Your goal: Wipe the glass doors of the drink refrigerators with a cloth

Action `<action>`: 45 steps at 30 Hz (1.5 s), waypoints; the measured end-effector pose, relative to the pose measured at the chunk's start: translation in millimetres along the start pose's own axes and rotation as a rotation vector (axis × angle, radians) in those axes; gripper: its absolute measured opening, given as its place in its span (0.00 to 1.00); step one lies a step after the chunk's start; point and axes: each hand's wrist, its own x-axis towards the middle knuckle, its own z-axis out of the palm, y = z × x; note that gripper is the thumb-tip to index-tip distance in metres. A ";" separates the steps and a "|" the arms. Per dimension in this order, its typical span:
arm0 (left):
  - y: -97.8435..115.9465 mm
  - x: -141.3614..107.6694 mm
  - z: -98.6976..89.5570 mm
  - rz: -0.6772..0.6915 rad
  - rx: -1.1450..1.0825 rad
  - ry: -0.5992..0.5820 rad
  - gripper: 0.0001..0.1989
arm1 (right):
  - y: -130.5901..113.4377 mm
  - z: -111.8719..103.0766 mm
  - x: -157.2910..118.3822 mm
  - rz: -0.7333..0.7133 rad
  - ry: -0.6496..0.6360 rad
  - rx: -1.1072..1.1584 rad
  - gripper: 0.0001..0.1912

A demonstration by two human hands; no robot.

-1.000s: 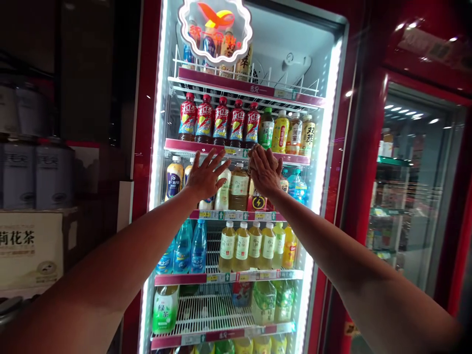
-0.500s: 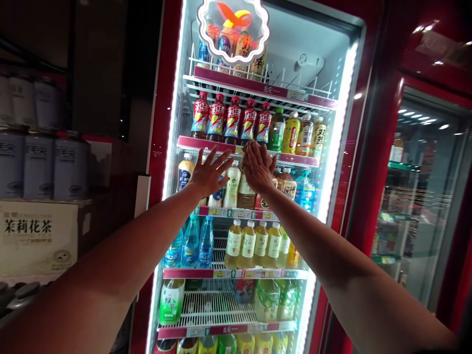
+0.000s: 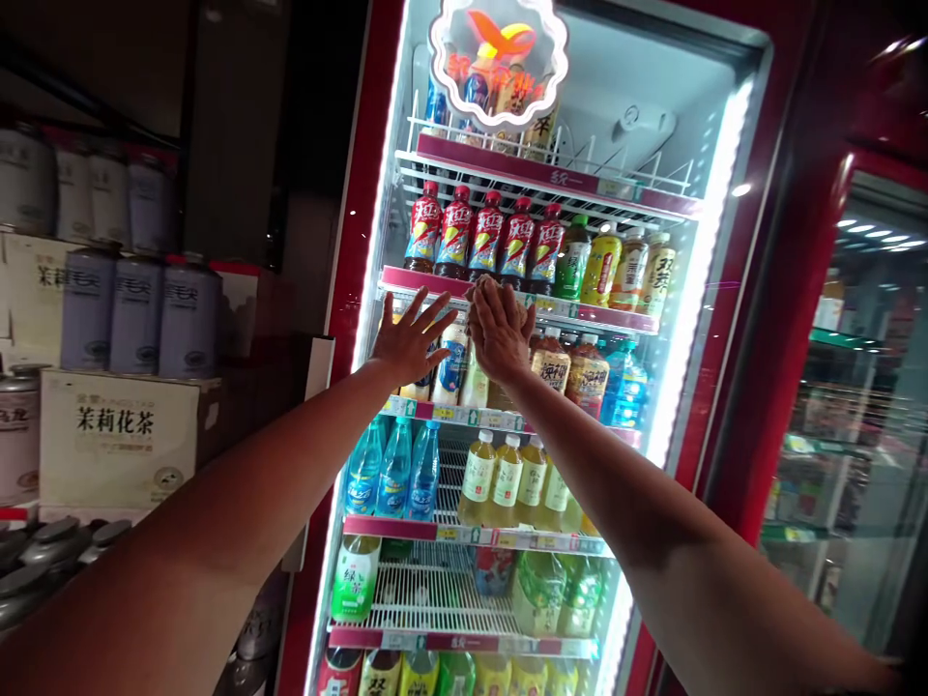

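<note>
- Brown cloth (image 3: 517, 306): under right hand (image 3: 499, 340), edges showing toward 11 and 2 o'clock.
- Right hand: flattened, fingers nearly together.
- Left hand (image 3: 408, 341): fingers spread, at cloth's 9 o'clock.

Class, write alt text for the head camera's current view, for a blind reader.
A person's right hand presses a brown cloth toward a lit drinks fridge; the left hand spreads its fingers beside it, before shelved bottles.

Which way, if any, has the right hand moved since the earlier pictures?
Yes, left: the right hand was below and right of the round lit sign; now it is directly below.
</note>
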 end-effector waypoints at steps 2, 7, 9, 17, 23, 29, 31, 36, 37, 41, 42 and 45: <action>-1.8 -1.9 -1.2 0.001 0.007 -0.003 0.33 | -8.4 2.2 -4.8 -0.076 -0.016 -0.010 0.29; -13.2 -3.9 -5.3 0.034 0.028 -0.012 0.34 | -9.7 4.3 -4.9 -0.135 -0.020 -0.004 0.28; -18.9 -3.2 -8.8 0.059 0.042 -0.023 0.34 | -15.3 8.6 4.2 -0.090 0.029 0.016 0.29; -41.0 -5.0 -33.2 -0.001 0.082 -0.096 0.37 | -51.1 18.7 9.7 -0.108 0.030 0.038 0.31; -65.8 -10.0 -47.6 -0.085 0.114 -0.134 0.39 | -63.6 17.6 18.2 -0.055 0.016 0.047 0.30; -84.5 -16.1 -43.1 -0.061 0.081 -0.111 0.38 | -88.5 21.2 11.5 -0.212 -0.024 0.039 0.28; -88.7 -18.8 -39.8 -0.046 0.052 -0.103 0.39 | -89.9 22.5 11.5 -0.233 -0.022 0.035 0.28; -93.2 -21.4 -35.8 -0.127 -0.110 -0.006 0.36 | -101.5 34.0 21.0 -0.184 0.072 0.077 0.28; -93.6 -21.2 -35.9 -0.141 -0.145 0.002 0.36 | -105.3 36.1 21.5 -0.194 0.082 0.086 0.28; -95.6 -20.1 -38.5 -0.152 -0.258 -0.036 0.39 | -114.1 36.9 20.5 -0.311 0.020 0.090 0.28; -96.3 -20.0 -39.1 -0.153 -0.277 -0.042 0.39 | -114.7 35.9 21.7 -0.329 0.001 0.090 0.28; -98.3 -20.1 -39.4 -0.139 -0.292 -0.016 0.38 | -119.3 35.7 31.0 -0.293 0.004 0.112 0.28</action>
